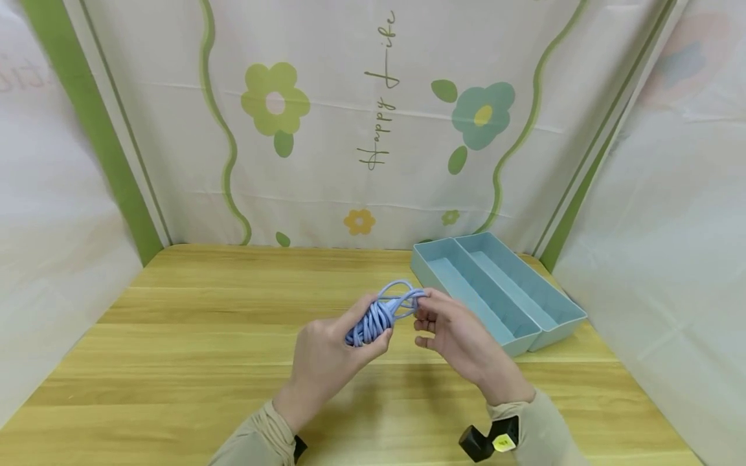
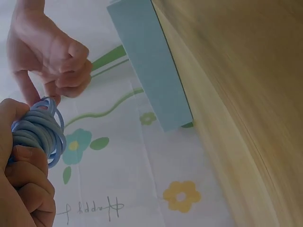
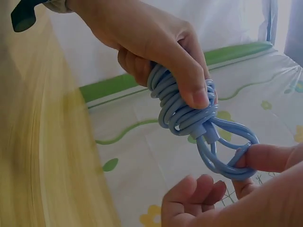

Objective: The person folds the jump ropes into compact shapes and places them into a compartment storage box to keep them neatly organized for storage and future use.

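Note:
A light blue cord [image 1: 371,323], wound into a tight bundle, is held up over the wooden table. My left hand [image 1: 323,359] grips the wound part between thumb and fingers. At the bundle's right end, loose loops stick out, and my right hand [image 1: 463,340] pinches them between thumb and forefinger. The other right fingers are loosely curled below. Up close in the right wrist view, two short blue sleeves [image 3: 204,132] show where the loops leave the coil. In the left wrist view the coil [image 2: 40,130] hides part of the pinching fingertips.
A pale blue tray with two long compartments [image 1: 533,341] stands on the right of the table [image 1: 233,304], just beyond my right hand. A white flowered curtain [image 1: 326,175] closes off the back and sides. A black wrist device [image 1: 476,444] sits at my right cuff.

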